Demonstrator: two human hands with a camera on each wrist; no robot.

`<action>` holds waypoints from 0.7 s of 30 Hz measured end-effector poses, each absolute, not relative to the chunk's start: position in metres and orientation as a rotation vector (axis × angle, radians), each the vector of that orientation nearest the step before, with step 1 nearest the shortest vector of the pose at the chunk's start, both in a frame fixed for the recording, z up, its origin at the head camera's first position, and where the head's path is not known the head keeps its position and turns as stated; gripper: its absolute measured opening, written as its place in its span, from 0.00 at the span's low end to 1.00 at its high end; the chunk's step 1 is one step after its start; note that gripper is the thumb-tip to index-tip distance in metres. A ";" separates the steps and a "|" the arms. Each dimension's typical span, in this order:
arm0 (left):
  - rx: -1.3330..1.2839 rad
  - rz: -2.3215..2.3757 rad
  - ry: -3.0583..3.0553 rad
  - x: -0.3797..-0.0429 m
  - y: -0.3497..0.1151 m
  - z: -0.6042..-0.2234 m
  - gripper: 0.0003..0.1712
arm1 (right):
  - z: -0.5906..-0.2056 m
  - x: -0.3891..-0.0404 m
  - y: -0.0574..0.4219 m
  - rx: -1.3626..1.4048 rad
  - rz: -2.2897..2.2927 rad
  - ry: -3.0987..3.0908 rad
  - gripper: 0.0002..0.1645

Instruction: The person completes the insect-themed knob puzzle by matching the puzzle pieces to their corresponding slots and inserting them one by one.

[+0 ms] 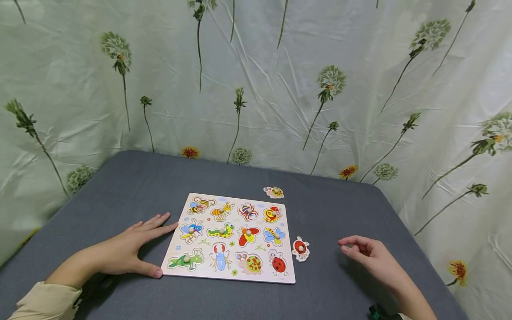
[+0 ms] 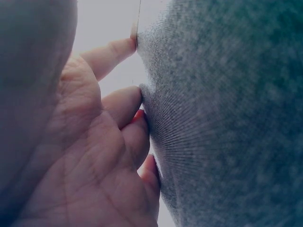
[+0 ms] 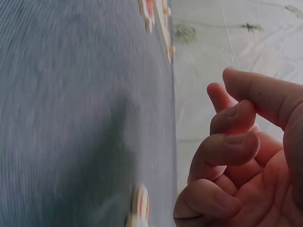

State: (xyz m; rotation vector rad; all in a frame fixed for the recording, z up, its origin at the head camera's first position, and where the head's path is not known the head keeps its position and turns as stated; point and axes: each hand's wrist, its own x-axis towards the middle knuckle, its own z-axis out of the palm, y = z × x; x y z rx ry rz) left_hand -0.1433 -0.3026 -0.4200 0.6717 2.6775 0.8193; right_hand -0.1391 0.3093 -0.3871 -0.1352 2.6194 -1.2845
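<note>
A wooden peg puzzle board (image 1: 205,230) with insect pictures lies on the table. My left hand (image 1: 124,246) is spread flat at its left side, thumb and index fingertip touching the edge. Knobbed pieces fill the upper two rows and the grasshopper (image 1: 186,260) spot; the beetle (image 1: 220,258), snail (image 1: 250,263) and ladybug (image 1: 278,265) pictures show no knobs. Beside the board's right edge lies a loose ladybug piece (image 1: 301,249); a loose snail piece (image 1: 274,192) lies behind its far right corner. My right hand (image 1: 370,255) hovers right of the ladybug piece, fingers loosely bent, holding nothing.
The dark grey cloth-covered table (image 1: 340,209) ends at the back against a pale curtain (image 1: 272,120) printed with dandelions. In the right wrist view, another small wooden piece (image 3: 141,205) with some red shows at the bottom; its picture is unclear.
</note>
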 end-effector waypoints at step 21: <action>0.676 0.816 2.674 -0.145 -0.305 -0.424 0.64 | -0.405 -0.129 0.367 0.039 -1.196 2.722 0.21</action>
